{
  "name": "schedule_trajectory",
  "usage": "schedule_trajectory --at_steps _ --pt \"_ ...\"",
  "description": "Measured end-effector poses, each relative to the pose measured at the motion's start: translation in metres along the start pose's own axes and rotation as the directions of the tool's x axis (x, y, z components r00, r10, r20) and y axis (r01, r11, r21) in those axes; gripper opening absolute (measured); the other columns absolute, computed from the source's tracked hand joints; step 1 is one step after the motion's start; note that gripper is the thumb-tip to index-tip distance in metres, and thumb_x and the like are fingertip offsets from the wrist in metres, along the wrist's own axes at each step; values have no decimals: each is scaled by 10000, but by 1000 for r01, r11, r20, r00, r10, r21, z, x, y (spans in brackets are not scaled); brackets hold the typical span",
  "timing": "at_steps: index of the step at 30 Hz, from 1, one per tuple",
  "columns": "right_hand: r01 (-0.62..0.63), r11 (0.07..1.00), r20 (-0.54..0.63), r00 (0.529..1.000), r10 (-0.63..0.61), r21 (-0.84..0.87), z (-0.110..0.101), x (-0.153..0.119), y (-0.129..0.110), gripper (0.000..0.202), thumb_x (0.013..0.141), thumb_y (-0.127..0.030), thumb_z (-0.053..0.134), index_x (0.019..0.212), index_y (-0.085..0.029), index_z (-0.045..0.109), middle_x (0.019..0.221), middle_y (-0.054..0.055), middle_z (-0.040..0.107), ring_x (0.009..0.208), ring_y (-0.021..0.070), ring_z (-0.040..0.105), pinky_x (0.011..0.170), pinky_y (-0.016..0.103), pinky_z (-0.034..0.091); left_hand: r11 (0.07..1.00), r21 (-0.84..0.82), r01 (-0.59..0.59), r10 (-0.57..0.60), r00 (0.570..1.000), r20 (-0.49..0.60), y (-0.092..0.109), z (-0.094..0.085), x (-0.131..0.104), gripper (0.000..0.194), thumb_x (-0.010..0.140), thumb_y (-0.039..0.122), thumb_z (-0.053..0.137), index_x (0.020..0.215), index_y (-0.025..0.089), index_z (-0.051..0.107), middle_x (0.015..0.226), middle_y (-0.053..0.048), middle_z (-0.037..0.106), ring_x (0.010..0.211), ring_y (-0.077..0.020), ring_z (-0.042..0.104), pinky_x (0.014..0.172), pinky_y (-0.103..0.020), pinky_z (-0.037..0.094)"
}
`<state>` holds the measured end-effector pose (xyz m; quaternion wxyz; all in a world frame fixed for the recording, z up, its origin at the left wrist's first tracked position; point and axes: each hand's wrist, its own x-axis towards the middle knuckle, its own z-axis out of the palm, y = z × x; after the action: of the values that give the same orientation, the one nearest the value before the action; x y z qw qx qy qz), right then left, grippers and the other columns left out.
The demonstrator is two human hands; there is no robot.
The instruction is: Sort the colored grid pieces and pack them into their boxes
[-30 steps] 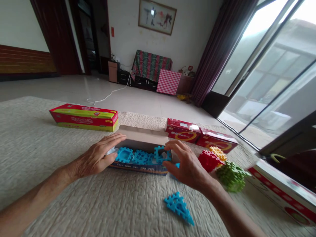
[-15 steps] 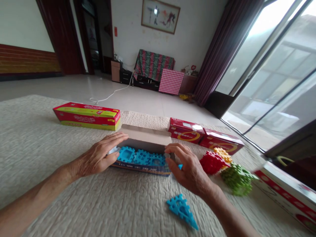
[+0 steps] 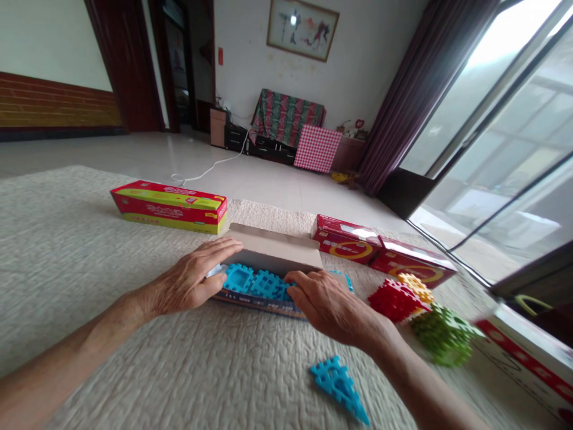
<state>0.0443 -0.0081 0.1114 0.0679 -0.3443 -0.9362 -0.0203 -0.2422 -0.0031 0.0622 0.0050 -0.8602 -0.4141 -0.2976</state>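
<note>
An oblong dark blue cardboard box (image 3: 262,304) lies in front of me with its lid (image 3: 275,243) raised at the back. Blue interlocking plastic blocks (image 3: 267,283) fill it in a row. My left hand (image 3: 201,275) rests across the box's left end, fingers stretched out, thumb apart at the near edge. Over the right end, my right hand (image 3: 329,304) presses its fingertips on the blocks there, covering them. Just behind that hand another blue piece (image 3: 344,279) partly shows. A loose blue triangular piece (image 3: 338,385) lies on the quilted cover near my right forearm.
Red block (image 3: 396,298), yellow block (image 3: 415,286) and green blocks (image 3: 443,334) sit at the right. Beyond the box stand a red and yellow-green carton (image 3: 170,208) and two dark red cartons (image 3: 347,239). A white-and-red box (image 3: 528,352) is at far right.
My right hand has moved left from the box's right end onto the blocks inside. My left hand stays at the left end. The whole view has shifted slightly.
</note>
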Motion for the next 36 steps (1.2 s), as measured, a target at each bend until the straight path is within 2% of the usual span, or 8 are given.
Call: schedule_trajectory --at_steps 3,8,11,21,29,31,33,36 --pt "0 1000 -19 1000 1 10 3 0 2 246 970 -234 326 932 -208 568 798 26 621 676 127 522 626 293 319 1000 6 4 -4 1000 3 1 0 0 503 847 220 423 1342 142 462 1393 -100 486 1315 -250 405 1104 -445 346" --pt "-69 997 -27 997 70 38 3 1 2 277 976 -284 329 873 -193 569 763 29 603 691 128 526 614 287 308 1000 7 7 -7 1000 7 1 0 0 502 846 222 419 1339 137 463 1393 -101 486 1315 -249 404 1107 -440 340" --pt "-42 999 -18 999 42 9 3 2 2 284 977 -263 324 840 -200 564 757 22 595 670 123 511 599 289 296 1000 5 10 -10 1000 19 2 -1 1 503 849 226 409 1342 143 456 1392 -99 485 1317 -245 400 1107 -448 337" --pt "-138 989 6 990 138 46 3 4 2 317 981 -305 308 817 -196 555 722 22 598 648 114 507 601 297 279 1000 8 19 -19 999 49 3 -3 1 502 855 220 398 1346 123 439 1405 -115 466 1325 -253 385 1104 -465 335" --pt "-138 983 -7 990 140 118 0 6 1 325 971 -303 324 778 -187 558 716 19 594 632 109 502 586 279 292 999 26 31 -33 997 67 3 -3 1 506 862 224 398 1361 147 427 1424 -93 449 1344 -246 361 1118 -441 318" --pt "-101 972 -53 992 115 211 -9 1 4 328 974 -282 313 789 -182 564 718 14 596 633 103 511 597 263 328 999 28 36 -37 997 66 1 -1 -1 507 867 239 399 1368 158 423 1434 -83 439 1352 -244 350 1127 -429 305" --pt "-99 947 -162 975 155 307 -22 -9 13 325 978 -280 310 841 -173 585 755 16 616 665 102 538 632 251 371 999 28 33 -35 998 60 -2 0 -3 513 871 262 408 1376 173 416 1445 -69 426 1358 -245 340 1135 -418 290" --pt "-203 910 -323 888 326 362 -33 -36 31 288 965 -299 360 903 -170 610 818 19 645 713 107 576 665 248 407 1000 23 17 -18 999 45 -8 3 -5 529 867 281 427 1389 202 401 1459 -41 409 1360 -243 339 1139 -399 286"
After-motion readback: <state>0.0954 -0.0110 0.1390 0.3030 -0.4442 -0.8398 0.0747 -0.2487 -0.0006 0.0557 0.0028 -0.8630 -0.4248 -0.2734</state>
